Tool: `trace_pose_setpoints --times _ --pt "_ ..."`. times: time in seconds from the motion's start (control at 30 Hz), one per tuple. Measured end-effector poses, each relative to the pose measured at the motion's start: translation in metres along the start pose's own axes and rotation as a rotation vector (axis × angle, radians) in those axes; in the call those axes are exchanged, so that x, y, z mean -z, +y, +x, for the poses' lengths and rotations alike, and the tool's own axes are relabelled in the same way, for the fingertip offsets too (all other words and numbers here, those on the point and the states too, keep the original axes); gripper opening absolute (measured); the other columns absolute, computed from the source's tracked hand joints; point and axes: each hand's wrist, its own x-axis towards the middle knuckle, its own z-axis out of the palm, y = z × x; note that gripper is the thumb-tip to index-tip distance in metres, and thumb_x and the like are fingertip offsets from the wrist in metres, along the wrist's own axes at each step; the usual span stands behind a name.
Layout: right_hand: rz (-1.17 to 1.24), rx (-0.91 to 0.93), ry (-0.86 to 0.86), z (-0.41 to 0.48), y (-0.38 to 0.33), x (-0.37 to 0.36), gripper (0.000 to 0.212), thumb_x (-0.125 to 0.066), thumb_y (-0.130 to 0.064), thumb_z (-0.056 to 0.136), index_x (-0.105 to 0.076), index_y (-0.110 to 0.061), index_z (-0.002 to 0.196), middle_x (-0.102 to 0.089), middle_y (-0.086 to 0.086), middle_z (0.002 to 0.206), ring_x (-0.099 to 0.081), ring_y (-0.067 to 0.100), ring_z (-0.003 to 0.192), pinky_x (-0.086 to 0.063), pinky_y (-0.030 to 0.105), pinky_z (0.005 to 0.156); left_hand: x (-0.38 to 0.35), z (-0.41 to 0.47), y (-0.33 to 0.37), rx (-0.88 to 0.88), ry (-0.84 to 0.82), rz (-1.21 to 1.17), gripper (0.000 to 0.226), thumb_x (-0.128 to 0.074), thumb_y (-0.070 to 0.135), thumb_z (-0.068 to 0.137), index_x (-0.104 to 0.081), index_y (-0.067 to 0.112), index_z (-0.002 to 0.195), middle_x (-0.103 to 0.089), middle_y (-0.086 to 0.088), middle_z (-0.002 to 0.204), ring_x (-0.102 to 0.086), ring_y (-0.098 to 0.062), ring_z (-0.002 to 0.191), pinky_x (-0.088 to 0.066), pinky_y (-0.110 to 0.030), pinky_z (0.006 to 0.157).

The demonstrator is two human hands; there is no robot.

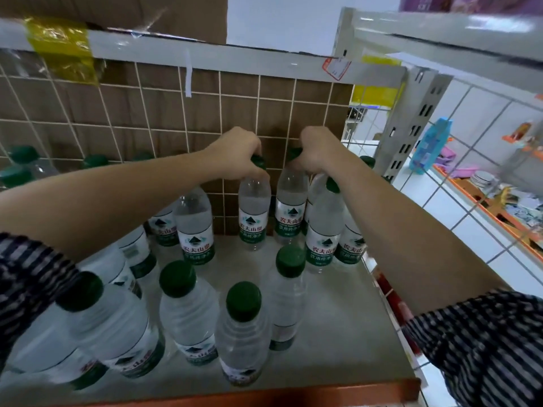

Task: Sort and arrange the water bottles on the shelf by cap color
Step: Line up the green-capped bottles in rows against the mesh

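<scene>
Several clear water bottles with green caps stand on a grey shelf (346, 327). My left hand (235, 155) grips the green cap of one bottle (254, 212) at the back, against the wire grid. My right hand (318, 154) grips the cap of the neighbouring bottle (291, 210) just to its right. Both bottles stand upright on the shelf. More green-capped bottles crowd the front left, such as one bottle (244, 333) nearest me, and others stand at the back right (323, 230).
A wire grid (164, 113) over brown cardboard backs the shelf. An upper shelf rail (205, 54) hangs overhead. The shelf's orange front edge (264, 398) is close to me. A second rack (499, 186) with assorted goods stands to the right.
</scene>
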Motion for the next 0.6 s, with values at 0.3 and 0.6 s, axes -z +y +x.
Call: trace_pose_setpoints --times 0.3,0.6 --pt "-0.015 -0.032 -0.073 0.005 0.009 -0.007 0.041 -0.079 -0.029 0.079 -0.043 -0.014 0.065 -0.049 0.002 0.065 -0.045 0.012 0.056 -0.028 0.024 0.045 -0.02 0.02 0.001 0.086 0.091 -0.091 0.047 -0.079 0.047 0.075 -0.065 0.008 0.095 -0.057 0.005 0.072 -0.058 -0.008 0.065 -0.039 -0.022 0.049" --pt "-0.003 0.014 0.013 -0.003 0.011 -0.01 0.028 -0.076 -0.029 0.079 -0.054 -0.011 0.08 -0.049 0.002 0.069 -0.047 0.014 0.06 -0.038 0.028 0.056 -0.018 0.013 -0.004 0.031 -0.026 -0.12 0.056 -0.084 0.042 0.07 -0.061 0.013 0.113 -0.06 0.004 0.094 -0.059 -0.014 0.087 -0.048 -0.026 0.069"
